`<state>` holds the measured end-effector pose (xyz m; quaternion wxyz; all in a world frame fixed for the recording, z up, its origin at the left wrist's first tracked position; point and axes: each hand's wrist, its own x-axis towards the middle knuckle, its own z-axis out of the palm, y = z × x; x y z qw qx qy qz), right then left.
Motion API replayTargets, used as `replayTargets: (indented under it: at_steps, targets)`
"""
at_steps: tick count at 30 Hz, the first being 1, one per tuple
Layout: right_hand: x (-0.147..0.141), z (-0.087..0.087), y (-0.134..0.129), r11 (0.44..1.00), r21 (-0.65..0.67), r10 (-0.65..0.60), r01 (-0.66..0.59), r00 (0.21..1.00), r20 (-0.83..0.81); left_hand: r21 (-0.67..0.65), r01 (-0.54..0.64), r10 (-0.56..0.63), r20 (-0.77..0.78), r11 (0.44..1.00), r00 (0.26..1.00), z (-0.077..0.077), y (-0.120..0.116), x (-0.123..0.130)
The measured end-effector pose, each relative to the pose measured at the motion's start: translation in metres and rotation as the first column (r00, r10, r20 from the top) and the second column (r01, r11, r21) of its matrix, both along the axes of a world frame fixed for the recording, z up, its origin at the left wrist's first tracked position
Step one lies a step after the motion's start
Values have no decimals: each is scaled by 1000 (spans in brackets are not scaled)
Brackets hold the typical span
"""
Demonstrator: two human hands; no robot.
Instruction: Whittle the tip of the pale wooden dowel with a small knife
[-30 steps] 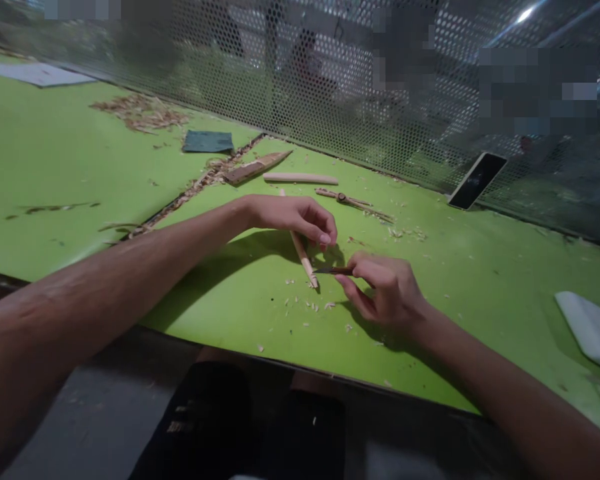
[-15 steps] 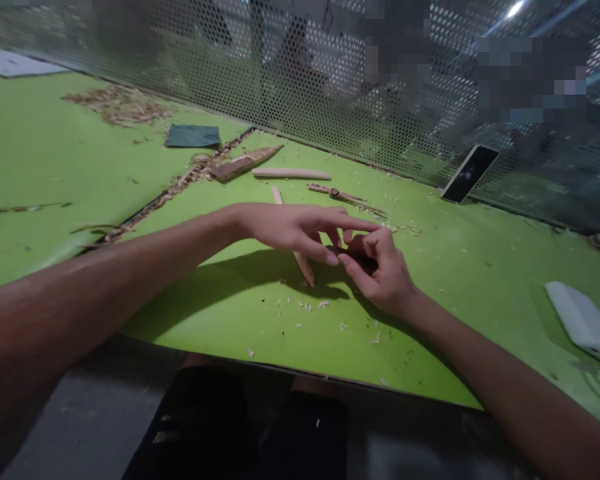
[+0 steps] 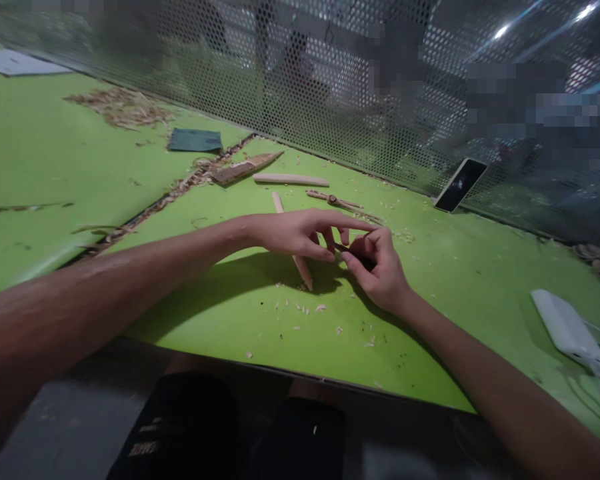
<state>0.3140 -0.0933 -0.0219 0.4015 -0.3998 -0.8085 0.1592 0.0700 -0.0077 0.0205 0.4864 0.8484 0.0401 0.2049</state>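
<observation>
My left hand [image 3: 310,233] hovers over the green table, its index finger stretched out to the curled fingers of my right hand. The thumb and other fingers are apart, with nothing visibly held. My right hand [image 3: 377,267] is closed in a pinch around a thin dark object [image 3: 340,247], mostly hidden by the fingers, so its kind is unclear. Beneath my left hand lies a pale carved wooden stick [image 3: 301,270], partly covered. Beyond the hands lie a smooth pale wooden strip [image 3: 290,179] and a thin brown wooden piece with a round knob [image 3: 333,199].
A pointed wooden piece [image 3: 247,168] and a dark green sheet [image 3: 195,140] lie farther back. Shavings [image 3: 123,109] are heaped at the left. A phone [image 3: 460,185] leans on the perforated metal screen [image 3: 320,127]. At the right lies a white power bank [image 3: 567,327] with a cable.
My left thumb has drawn slightly away from my right thumb, showing more of the thin dark object. The view has shifted a little. The wooden pieces stay in place.
</observation>
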Motion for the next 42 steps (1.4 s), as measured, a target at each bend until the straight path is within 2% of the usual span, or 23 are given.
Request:
replayTargets:
  at_steps: [4, 7, 13, 23, 27, 33, 38, 42]
  targets:
    - [3, 0, 1, 1000, -27, -2, 1, 1000, -21, -71, 37, -36, 25, 997, 999, -1, -1, 0]
    - [6, -1, 3, 1000, 4, -18, 18, 1000, -16, -111, 69, -67, 21, 991, 998, -6, 1, 0]
    - [4, -1, 2, 998, 65, -11, 10, 1000, 19, -76, 36, -37, -12, 996, 999, -14, 5, 2]
    - [0, 5, -3, 993, 115, -12, -1, 994, 111, -103, 46, -46, 1, 994, 999, -10, 3, 1]
    - [0, 3, -3, 995, 99, 5, -16, 994, 110, -60, 52, -51, 13, 997, 999, -10, 5, 2]
    - [0, 3, -3, 995, 100, 2, -12, 995, 103, -133, 36, -38, -13, 990, 999, -8, 2, 0]
    - [0, 4, -3, 994, 108, -9, -1, 995, 96, -105, 56, -52, 34, 993, 998, -9, 2, 2]
    - [1, 3, -3, 995, 95, 0, -9, 995, 99, -122, 55, -53, 16, 991, 998, -12, 3, 3]
